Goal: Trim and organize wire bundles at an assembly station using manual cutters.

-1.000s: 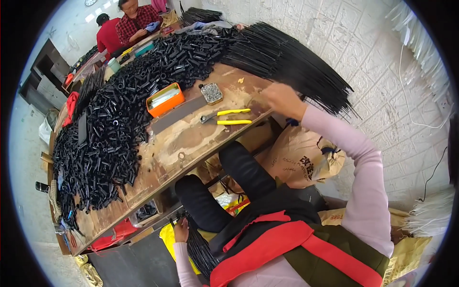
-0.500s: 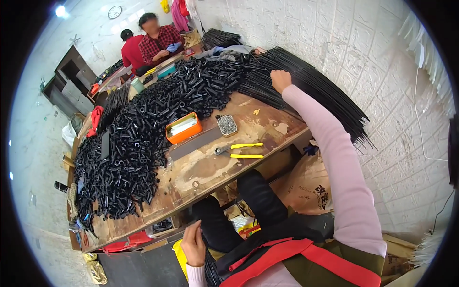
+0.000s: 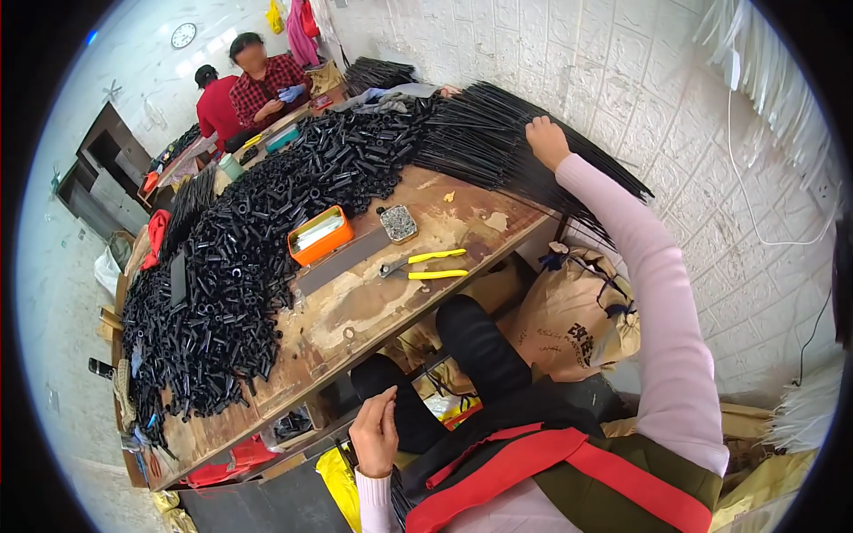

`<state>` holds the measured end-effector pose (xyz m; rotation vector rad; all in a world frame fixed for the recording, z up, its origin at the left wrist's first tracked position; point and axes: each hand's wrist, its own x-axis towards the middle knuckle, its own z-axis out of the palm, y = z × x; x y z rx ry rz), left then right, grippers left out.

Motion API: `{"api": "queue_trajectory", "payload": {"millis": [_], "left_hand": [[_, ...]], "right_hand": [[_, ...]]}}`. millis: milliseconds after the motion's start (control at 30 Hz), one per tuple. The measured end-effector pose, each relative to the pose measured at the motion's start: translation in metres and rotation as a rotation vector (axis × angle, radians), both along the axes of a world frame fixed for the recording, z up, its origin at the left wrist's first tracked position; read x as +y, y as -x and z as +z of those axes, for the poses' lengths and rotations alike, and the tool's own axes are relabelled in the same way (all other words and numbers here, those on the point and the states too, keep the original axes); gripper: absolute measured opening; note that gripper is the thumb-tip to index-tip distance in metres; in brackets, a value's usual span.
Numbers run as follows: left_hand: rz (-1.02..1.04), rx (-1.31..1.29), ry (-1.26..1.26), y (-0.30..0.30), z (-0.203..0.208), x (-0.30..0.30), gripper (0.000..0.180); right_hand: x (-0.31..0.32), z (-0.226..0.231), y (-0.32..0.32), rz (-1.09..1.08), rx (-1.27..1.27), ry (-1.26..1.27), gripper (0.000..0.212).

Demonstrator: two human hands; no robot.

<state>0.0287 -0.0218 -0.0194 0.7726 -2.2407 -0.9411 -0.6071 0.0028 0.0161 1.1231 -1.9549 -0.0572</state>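
My right hand (image 3: 546, 140) lies on the bundle of thin black rods (image 3: 498, 142) at the far right end of the wooden workbench (image 3: 391, 302), fingers seemingly closed on some, though I cannot tell. My left hand (image 3: 376, 433) hovers by my lap, fingertips pinched together, apparently empty.

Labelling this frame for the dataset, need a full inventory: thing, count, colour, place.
thin rods: big bundle, black, far right end of the bench
short tubes: large heap, black, along the bench's far side
bench: one, worn wood, centre
tin: one, orange, open, mid bench
pliers: one, yellow handles, bench near edge
small tray: one, grey, beside the tin
paper sack: one, brown, under the bench's right end
two co-workers: red tops, far end
wall clock: one, white, far wall
left hand: bare, by the lap, fingers pinched
right hand: bare, on the rods
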Motion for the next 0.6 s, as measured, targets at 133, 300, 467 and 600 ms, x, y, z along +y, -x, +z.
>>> {"api": "queue_trajectory", "payload": {"millis": [133, 300, 467, 600], "left_hand": [[0.059, -0.012, -0.032, -0.018, 0.001, 0.005, 0.02], [0.078, -0.025, -0.081, -0.029, -0.004, 0.012, 0.02], [0.043, -0.044, -0.105, -0.024, -0.01, 0.011, 0.02], [0.022, -0.019, -0.074, -0.016, -0.012, 0.009, 0.02]], "right_hand": [[-0.014, -0.001, -0.006, -0.027, -0.094, -0.012, 0.009], [-0.017, 0.016, -0.002, -0.161, -0.43, 0.099, 0.014], [-0.012, 0.057, 0.004, -0.097, -0.486, 0.118, 0.019], [-0.016, 0.077, 0.002, -0.137, -0.608, 0.011, 0.022]]}}
